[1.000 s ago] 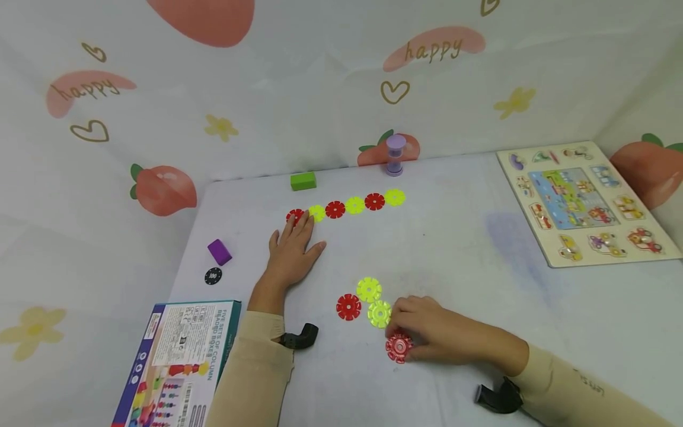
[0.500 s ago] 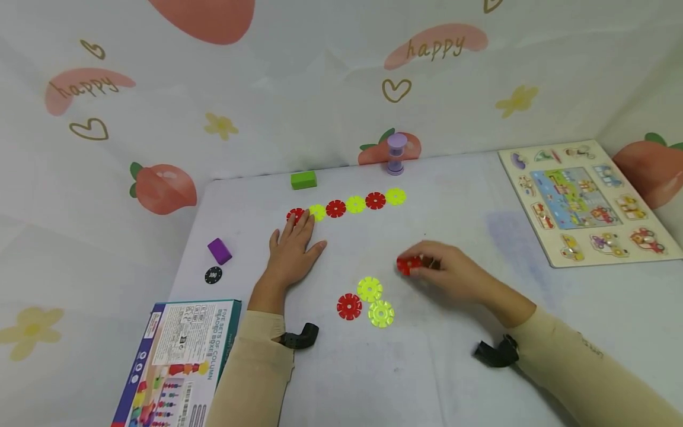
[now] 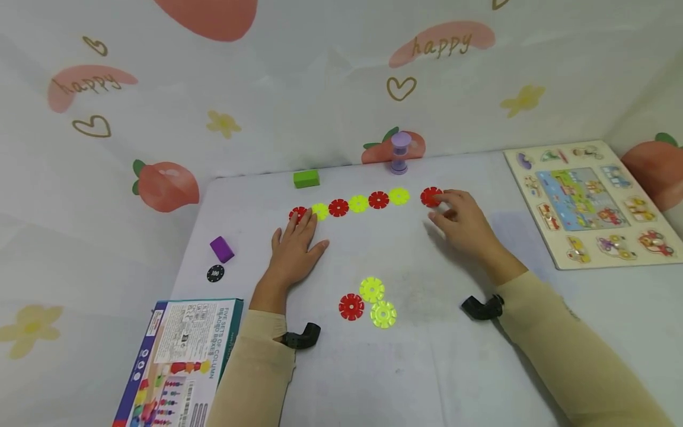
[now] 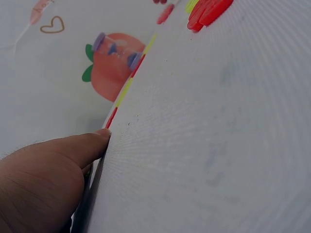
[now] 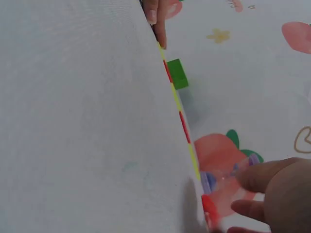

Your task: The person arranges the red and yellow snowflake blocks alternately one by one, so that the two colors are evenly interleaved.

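Note:
My left hand (image 3: 292,255) lies flat with fingers spread, fingertips over a red notched disc (image 3: 296,213) and a yellow notched disc (image 3: 319,212). These begin a row of alternating red and yellow discs that ends at a yellow one (image 3: 399,196). A little right of that end sits another red disc (image 3: 430,196). My right hand (image 3: 465,224) reaches to it, a fingertip touching its right side while the thumb stands apart below. In the right wrist view this disc (image 5: 210,213) is blurred beside the fingers. Nearer me lie a loose red disc (image 3: 351,306) and two yellow discs (image 3: 383,314).
A green block (image 3: 306,179) and a purple sand timer (image 3: 400,153) stand at the back. The wooden puzzle board (image 3: 592,204) occupies the right. Left are a purple block (image 3: 222,249), a black 100 chip (image 3: 216,273) and a box (image 3: 178,362).
My right hand has carried a red disc from the near group up to beyond the row's right end, and its thumb has parted from it. My left hand has stayed put.

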`<action>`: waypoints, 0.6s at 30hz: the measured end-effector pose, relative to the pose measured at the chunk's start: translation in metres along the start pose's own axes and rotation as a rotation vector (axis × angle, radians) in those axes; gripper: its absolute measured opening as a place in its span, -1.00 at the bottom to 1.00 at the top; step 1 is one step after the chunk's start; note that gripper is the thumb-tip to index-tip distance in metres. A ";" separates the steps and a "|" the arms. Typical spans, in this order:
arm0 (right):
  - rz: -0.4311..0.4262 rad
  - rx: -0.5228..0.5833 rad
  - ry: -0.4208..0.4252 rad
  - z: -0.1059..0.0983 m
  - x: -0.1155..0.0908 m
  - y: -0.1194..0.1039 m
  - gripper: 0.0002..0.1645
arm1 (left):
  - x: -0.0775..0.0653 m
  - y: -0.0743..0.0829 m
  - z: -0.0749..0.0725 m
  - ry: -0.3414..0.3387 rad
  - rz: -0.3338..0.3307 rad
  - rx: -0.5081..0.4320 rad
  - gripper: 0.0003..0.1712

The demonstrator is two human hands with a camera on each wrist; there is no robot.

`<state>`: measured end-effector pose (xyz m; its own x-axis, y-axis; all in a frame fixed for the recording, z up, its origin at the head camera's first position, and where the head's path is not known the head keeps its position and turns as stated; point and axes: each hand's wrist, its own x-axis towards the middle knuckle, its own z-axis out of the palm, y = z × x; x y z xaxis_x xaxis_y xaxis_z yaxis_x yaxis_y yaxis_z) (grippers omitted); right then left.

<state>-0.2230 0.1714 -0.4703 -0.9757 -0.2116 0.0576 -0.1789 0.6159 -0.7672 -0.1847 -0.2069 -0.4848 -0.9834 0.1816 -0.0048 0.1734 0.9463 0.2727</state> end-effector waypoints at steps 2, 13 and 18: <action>-0.057 -0.154 0.028 0.000 0.001 0.002 -0.42 | 0.000 0.000 -0.001 0.003 0.000 -0.002 -0.09; -0.028 -0.496 -0.194 0.008 0.008 -0.001 -0.05 | 0.000 0.003 -0.002 -0.009 -0.004 0.005 -0.08; -0.028 -0.520 -0.199 0.013 0.018 -0.004 0.00 | 0.000 0.004 -0.001 -0.012 0.002 0.000 -0.08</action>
<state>-0.2377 0.1550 -0.4742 -0.9357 -0.3418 -0.0872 -0.2929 0.8907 -0.3476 -0.1842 -0.2039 -0.4824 -0.9823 0.1864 -0.0162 0.1750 0.9460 0.2730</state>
